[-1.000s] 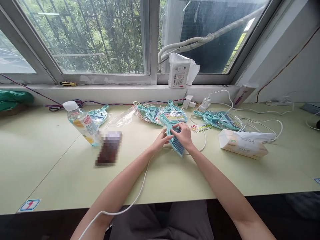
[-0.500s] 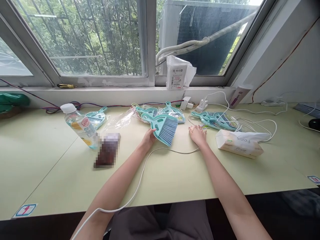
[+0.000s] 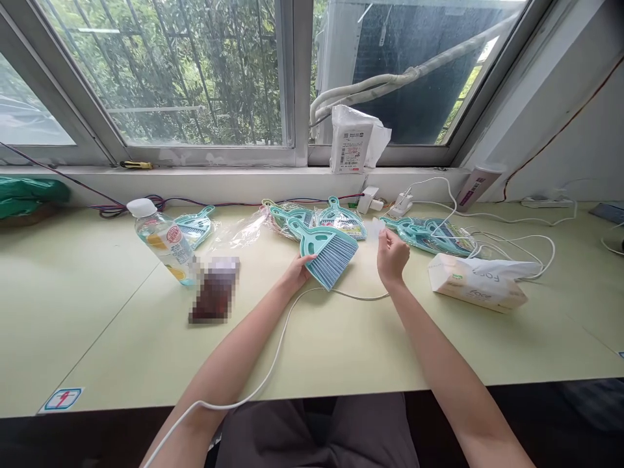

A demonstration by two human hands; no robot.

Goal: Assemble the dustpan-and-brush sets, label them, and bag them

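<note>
My left hand [image 3: 295, 274] grips the edge of a small turquoise dustpan [image 3: 314, 242], which is fitted with a hand brush with grey-blue bristles [image 3: 335, 260]. The set is tilted above the table, its handle pointing to the upper left. With its fingers closed, my right hand [image 3: 394, 260] pinches a small, pale, translucent slip [image 3: 374, 229]. Behind the held set lie wrapped turquoise brush sets [image 3: 341, 221] in clear plastic. More wrapped sets [image 3: 433, 235] are just beyond my right hand.
A drink bottle [image 3: 163, 242] and a pixelated item [image 3: 214, 290] stand on the left, near another wrapped set [image 3: 195, 224]. A tissue pack [image 3: 478, 283] sits on the right among white cables [image 3: 531, 237]. One white cable [image 3: 273, 357] crosses my left forearm.
My right hand has risen from the table and closed, with a pale slip now in its fingers. The dustpan set stays in my left hand. The camera view has shifted slightly.
</note>
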